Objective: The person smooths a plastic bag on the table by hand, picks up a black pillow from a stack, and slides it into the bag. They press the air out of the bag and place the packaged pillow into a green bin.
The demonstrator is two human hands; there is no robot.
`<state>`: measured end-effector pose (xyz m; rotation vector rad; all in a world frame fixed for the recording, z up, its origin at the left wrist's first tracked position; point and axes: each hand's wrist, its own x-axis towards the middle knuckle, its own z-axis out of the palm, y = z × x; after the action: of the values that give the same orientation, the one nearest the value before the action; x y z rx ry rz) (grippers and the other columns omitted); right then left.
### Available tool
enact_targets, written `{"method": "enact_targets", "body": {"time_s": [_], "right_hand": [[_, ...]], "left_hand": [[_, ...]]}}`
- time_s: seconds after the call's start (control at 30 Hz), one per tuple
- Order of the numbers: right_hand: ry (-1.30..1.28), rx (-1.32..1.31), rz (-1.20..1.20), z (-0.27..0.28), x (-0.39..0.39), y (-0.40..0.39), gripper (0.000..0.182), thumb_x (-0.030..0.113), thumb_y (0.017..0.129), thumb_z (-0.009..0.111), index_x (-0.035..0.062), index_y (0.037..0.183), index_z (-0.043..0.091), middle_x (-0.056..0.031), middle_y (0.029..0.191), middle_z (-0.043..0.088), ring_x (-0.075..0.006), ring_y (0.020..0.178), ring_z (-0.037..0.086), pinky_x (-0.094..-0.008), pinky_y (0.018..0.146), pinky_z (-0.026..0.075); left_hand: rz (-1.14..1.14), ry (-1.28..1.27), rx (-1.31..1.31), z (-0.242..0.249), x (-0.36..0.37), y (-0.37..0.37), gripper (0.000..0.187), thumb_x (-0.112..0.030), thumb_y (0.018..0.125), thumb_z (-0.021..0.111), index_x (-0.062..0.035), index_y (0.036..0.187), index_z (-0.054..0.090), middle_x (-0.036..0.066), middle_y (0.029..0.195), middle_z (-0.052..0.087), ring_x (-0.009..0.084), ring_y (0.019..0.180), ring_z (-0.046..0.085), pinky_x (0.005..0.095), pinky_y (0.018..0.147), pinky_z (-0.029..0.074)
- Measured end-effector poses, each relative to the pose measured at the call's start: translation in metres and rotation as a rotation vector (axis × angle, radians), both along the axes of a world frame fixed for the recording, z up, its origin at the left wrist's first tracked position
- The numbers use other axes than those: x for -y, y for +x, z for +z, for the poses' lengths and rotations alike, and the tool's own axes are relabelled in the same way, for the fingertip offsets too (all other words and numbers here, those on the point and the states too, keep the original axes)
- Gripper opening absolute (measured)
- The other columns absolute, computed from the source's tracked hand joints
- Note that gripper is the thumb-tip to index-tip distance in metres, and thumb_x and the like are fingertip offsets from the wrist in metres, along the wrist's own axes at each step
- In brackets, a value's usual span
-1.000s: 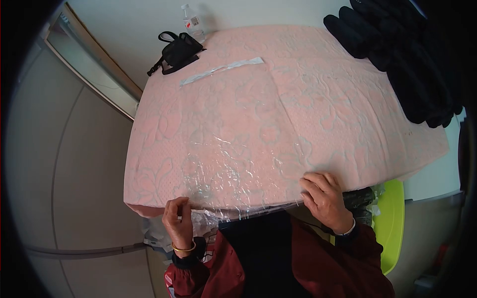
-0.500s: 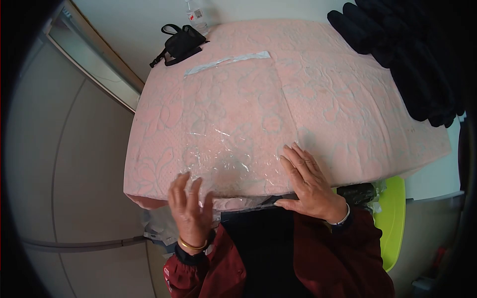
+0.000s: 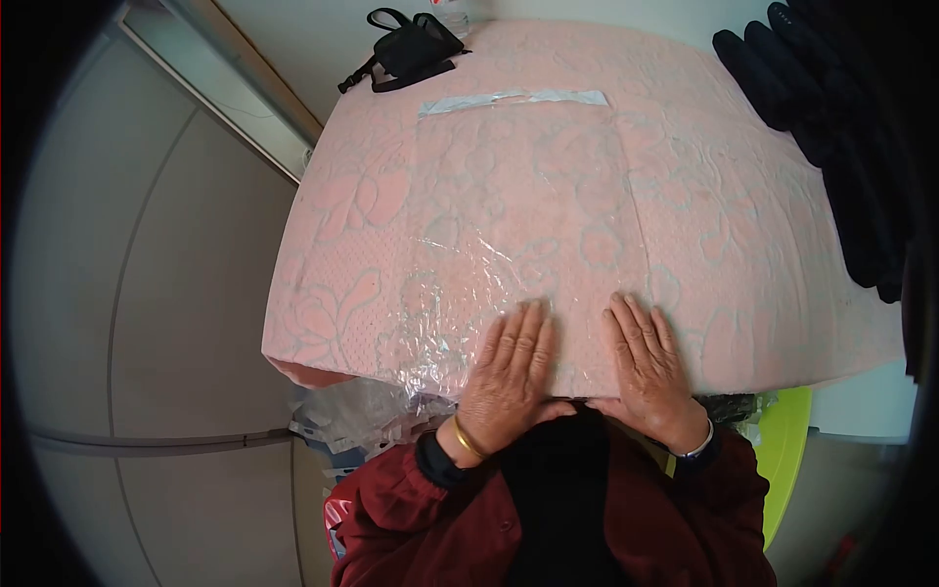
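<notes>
A clear plastic bag [image 3: 509,186] with a whitish strip along its far end lies flat on the pink patterned cloth [image 3: 342,245]. My left hand [image 3: 509,367] rests palm down on the near part of the bag, fingers stretched forward, a gold bracelet at the wrist. Beside it, my right hand [image 3: 648,372] lies flat at the bag's lower right edge, fingers slightly apart. Both thumbs reach toward the table's near edge. Crinkled, shiny plastic shows to the left of my left hand. Neither hand holds anything.
A black pouch with straps [image 3: 416,49] and a plastic bottle [image 3: 452,15] are at the back left. Dark padded fabric [image 3: 822,137] lies along the right side. Below the near edge are loose clear plastic bags [image 3: 357,416] and a lime-green bin [image 3: 787,465].
My left hand has moved right and come down flat on the plastic bag. My right hand stays flat near the edge. The view has shifted, so the table appears farther right.
</notes>
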<state>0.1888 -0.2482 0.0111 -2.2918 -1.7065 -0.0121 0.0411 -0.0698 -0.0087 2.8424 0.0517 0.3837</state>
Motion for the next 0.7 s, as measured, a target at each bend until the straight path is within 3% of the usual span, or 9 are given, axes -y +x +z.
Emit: {"method": "enact_targets", "body": {"time_s": [0.07, 0.2, 0.3, 0.5, 0.6, 0.7], "right_hand": [[-0.023, 0.045, -0.037, 0.0, 0.003, 0.003, 0.106, 0.04, 0.066, 0.084, -0.006, 0.148, 0.036, -0.0204, 0.157, 0.034, -0.0326, 0.149, 0.029, -0.048, 0.123, 0.02], [-0.058, 0.063, -0.053, 0.002, 0.006, 0.004, 0.106, 0.038, 0.065, 0.085, -0.006, 0.148, 0.036, -0.0208, 0.158, 0.033, -0.0324, 0.149, 0.029, -0.0472, 0.124, 0.018], [-0.061, 0.084, -0.059, 0.0, 0.006, 0.004, 0.106, 0.037, 0.064, 0.085, -0.0063, 0.148, 0.036, -0.0207, 0.158, 0.033, -0.0323, 0.149, 0.029, -0.0469, 0.124, 0.018], [-0.036, 0.116, -0.078, -0.003, 0.016, 0.004, 0.106, 0.034, 0.063, 0.086, -0.0067, 0.147, 0.036, -0.0207, 0.158, 0.033, -0.0324, 0.149, 0.029, -0.0488, 0.124, 0.017], [-0.016, 0.122, -0.087, -0.005, 0.023, 0.003, 0.109, 0.03, 0.064, 0.088, -0.0086, 0.148, 0.031, -0.0232, 0.158, 0.031, -0.0379, 0.148, 0.029, -0.0532, 0.121, 0.02], [0.004, 0.089, -0.092, -0.004, 0.03, 0.003, 0.108, 0.027, 0.064, 0.088, -0.0077, 0.148, 0.032, -0.0234, 0.158, 0.031, -0.0381, 0.147, 0.03, -0.0542, 0.121, 0.02]], "left_hand": [[0.132, 0.135, 0.01, -0.003, -0.025, -0.018, 0.095, -0.06, 0.086, 0.061, 0.0084, 0.147, 0.037, 0.026, 0.153, 0.039, 0.0404, 0.144, 0.036, 0.0509, 0.119, 0.027], [0.223, 0.212, -0.034, 0.001, -0.073, -0.05, 0.082, -0.047, 0.089, 0.065, 0.0076, 0.144, 0.041, 0.025, 0.151, 0.043, 0.0399, 0.142, 0.041, 0.051, 0.117, 0.03], [0.328, 0.295, -0.022, -0.007, -0.094, -0.066, 0.071, -0.022, 0.084, 0.069, 0.0051, 0.144, 0.041, 0.022, 0.152, 0.043, 0.0385, 0.143, 0.04, 0.0503, 0.119, 0.029], [0.419, 0.308, 0.047, -0.016, -0.099, -0.081, 0.078, -0.026, 0.079, 0.075, 0.0044, 0.143, 0.043, 0.022, 0.151, 0.044, 0.0394, 0.141, 0.041, 0.0515, 0.118, 0.03], [0.457, 0.302, 0.064, -0.019, -0.094, -0.084, 0.085, -0.028, 0.074, 0.08, 0.0041, 0.144, 0.043, 0.022, 0.152, 0.043, 0.0396, 0.141, 0.041, 0.0521, 0.117, 0.03], [0.49, 0.268, 0.046, -0.02, -0.086, -0.092, 0.095, -0.032, 0.068, 0.085, 0.0022, 0.145, 0.042, 0.023, 0.153, 0.04, 0.0408, 0.141, 0.04, 0.0528, 0.116, 0.03]]}}
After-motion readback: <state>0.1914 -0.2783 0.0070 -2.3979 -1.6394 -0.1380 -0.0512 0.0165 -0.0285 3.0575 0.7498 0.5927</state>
